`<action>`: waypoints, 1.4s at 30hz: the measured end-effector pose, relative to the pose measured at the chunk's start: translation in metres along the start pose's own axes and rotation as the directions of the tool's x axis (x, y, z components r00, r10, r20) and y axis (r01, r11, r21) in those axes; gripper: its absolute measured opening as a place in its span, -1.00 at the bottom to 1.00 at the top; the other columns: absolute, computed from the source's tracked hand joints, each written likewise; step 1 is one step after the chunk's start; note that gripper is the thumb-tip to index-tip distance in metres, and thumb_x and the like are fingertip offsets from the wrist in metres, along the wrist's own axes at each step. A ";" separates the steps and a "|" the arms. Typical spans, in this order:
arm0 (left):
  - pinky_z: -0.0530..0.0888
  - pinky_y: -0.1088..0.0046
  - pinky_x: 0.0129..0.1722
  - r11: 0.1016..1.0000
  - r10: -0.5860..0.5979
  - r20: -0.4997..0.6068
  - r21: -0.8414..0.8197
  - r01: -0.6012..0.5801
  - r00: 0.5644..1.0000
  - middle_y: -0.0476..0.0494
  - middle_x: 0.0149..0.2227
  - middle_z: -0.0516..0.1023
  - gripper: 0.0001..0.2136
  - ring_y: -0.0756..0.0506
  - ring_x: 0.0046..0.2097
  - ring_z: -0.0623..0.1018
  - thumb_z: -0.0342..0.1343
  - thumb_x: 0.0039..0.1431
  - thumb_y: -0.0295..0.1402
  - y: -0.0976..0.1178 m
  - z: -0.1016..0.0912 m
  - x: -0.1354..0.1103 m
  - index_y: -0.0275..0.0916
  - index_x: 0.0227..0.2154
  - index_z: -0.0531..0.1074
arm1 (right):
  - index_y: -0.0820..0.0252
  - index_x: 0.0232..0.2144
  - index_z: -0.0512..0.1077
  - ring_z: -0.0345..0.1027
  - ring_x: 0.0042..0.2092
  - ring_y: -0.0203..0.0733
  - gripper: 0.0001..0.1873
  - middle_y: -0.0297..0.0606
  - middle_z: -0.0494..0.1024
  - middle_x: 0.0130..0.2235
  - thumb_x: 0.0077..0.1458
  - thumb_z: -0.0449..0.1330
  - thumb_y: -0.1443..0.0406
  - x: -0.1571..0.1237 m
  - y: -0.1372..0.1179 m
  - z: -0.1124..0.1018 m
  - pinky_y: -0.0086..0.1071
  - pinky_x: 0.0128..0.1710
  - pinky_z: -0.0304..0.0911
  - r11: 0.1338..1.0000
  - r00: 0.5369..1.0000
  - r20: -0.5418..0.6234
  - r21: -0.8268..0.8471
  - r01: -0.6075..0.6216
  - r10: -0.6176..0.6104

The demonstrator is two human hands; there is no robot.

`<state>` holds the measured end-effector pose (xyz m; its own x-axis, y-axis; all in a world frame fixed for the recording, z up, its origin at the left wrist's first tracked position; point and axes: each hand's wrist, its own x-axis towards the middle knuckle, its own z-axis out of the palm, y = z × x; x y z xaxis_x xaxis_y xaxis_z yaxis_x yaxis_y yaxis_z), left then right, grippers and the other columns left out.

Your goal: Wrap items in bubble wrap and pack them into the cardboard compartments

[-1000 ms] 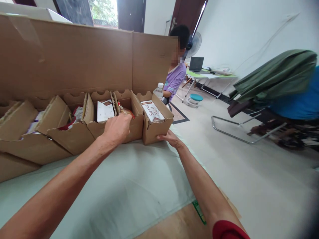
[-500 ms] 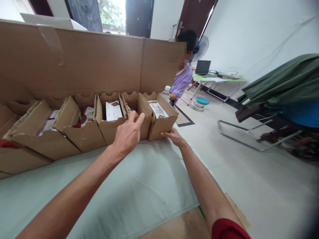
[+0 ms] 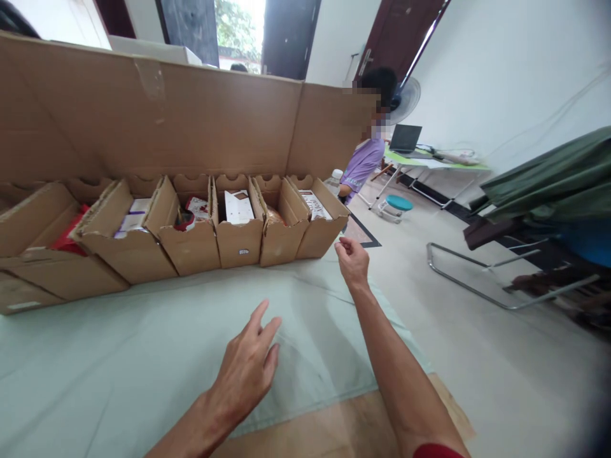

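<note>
My left hand (image 3: pixel 248 356) hovers over the pale green cloth (image 3: pixel 191 318), its fingers apart and nothing in them. My right hand (image 3: pixel 352 259) is just off the front corner of the rightmost cardboard bin (image 3: pixel 322 236), fingers curled in; no object shows in it. That bin holds a white packet with red lettering (image 3: pixel 315 205). Left of it, another cardboard bin (image 3: pixel 284 245) has something orange-brown inside. A third bin (image 3: pixel 240 245) holds a white box (image 3: pixel 238 207). Further left, several more bins stand in the row, with a red-and-white packet (image 3: pixel 196 208) and a red item (image 3: pixel 71 238) among their contents.
A tall cardboard panel (image 3: pixel 214 121) rises behind the bins. Past the right end are a clear bottle (image 3: pixel 334 181) and a person in a purple shirt (image 3: pixel 365 162). Beyond stand a blue stool (image 3: pixel 399 203), a table with a laptop (image 3: pixel 405 138) and a metal-framed chair (image 3: pixel 477 289).
My left hand has drawn back from the bins toward me, down over the cloth. My right hand has come off the end bin and curled its fingers. The view has shifted left.
</note>
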<state>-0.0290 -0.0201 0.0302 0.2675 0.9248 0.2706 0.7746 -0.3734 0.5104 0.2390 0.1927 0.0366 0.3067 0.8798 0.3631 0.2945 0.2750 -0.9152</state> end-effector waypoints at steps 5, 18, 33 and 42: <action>0.69 0.23 -0.22 0.999 0.003 0.008 -0.037 -0.003 1.000 -0.46 0.30 0.40 -0.66 -0.12 -0.28 0.70 -0.07 0.29 -0.44 -0.020 0.007 -0.046 -0.22 0.03 0.50 | 0.07 0.25 0.37 0.51 -0.30 -0.13 -0.40 -0.35 0.65 -0.31 0.15 0.23 0.23 -0.028 -0.080 0.040 -0.28 -0.14 0.38 0.861 0.917 0.343 -0.385 0.334 -0.203; 0.64 0.37 -0.34 0.930 -0.172 -0.098 -0.345 0.129 0.980 -0.36 0.21 0.48 -0.68 -0.08 -0.23 0.66 -0.03 0.29 -0.34 -0.047 -0.013 -0.068 -0.20 0.03 0.50 | 0.08 -0.24 0.57 0.56 -0.31 -0.14 -0.80 -0.29 0.67 -0.35 0.24 0.12 0.29 -0.144 -0.141 -0.049 -0.33 -0.22 0.37 0.726 0.861 0.480 -0.532 0.436 -0.166; 0.32 -0.06 0.31 0.674 -0.241 0.096 -0.699 0.238 0.966 -0.36 0.35 0.33 -0.27 -0.37 0.35 0.35 0.14 0.05 -0.31 -0.017 0.020 -0.065 -0.21 0.34 0.21 | 0.16 0.17 0.46 0.44 0.21 0.23 -0.27 0.06 0.58 0.15 0.06 0.36 -0.10 -0.264 -0.070 -0.143 0.04 0.20 0.39 0.922 0.936 0.263 -0.366 -0.127 0.233; 0.50 0.13 0.06 0.609 -0.667 -0.147 -0.672 0.421 0.730 -0.24 0.08 0.53 -0.50 -0.25 0.06 0.56 0.13 0.13 -0.18 -0.094 -0.054 -0.109 -0.19 0.13 0.34 | 0.17 -0.07 0.52 0.55 -0.10 0.04 -0.63 -0.10 0.67 -0.11 0.12 0.32 0.12 -0.218 -0.084 0.026 -0.08 -0.05 0.50 0.978 0.830 0.553 -0.202 0.054 0.068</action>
<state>-0.1617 -0.0895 -0.0035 -0.4057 0.9137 -0.0226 0.1997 0.1127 0.9734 0.1235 -0.0120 0.0297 -0.2258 0.9637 0.1426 0.4873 0.2385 -0.8401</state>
